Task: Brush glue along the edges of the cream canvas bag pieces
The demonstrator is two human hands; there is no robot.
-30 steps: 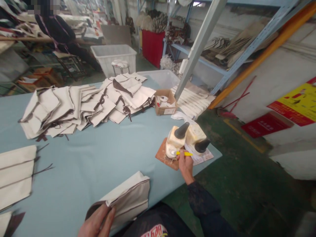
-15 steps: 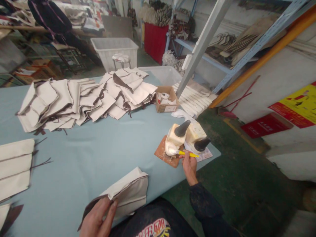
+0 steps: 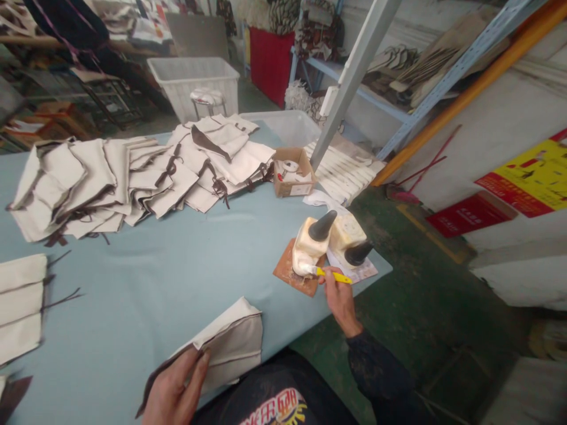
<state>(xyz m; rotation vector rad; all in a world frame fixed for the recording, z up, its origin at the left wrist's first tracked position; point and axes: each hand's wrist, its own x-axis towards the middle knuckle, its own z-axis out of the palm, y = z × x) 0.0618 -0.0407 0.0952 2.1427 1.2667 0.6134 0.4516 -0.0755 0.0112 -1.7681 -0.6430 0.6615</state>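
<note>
Yellow-handled, the brush (image 3: 339,276) is pinched between the thumb and fingers of the right hand (image 3: 340,300), its pale tip set at the white, rounded end of the nearer bottle (image 3: 305,241), just beyond that hand; whether the tip is dipped inside cannot be told. By the left hand (image 3: 175,382), a folded cream cloth (image 3: 237,342) is pinched between thumb and fingers along its dark edge.

If the bottle is pushed too hard by the brush, it could be tipped, since it is topped by a leaning black cone (image 3: 323,225). If the bristles are overloaded, drips could be dropped on the bench (image 3: 199,254) between the hands, or the cloth marked. If the left grip is slackened, the fold could be opened.

Both bottles are blocky and yellowed, the second (image 3: 346,231) being placed beyond the right hand. Under the nearer one, a flat brown board (image 3: 290,280) is blotched with pale smears. Smooth blue-grey covers the bench. Beyond the left hand, stiff-looking cloth pieces (image 3: 101,177) are heaped, dark ties tangled along their edges.
</note>
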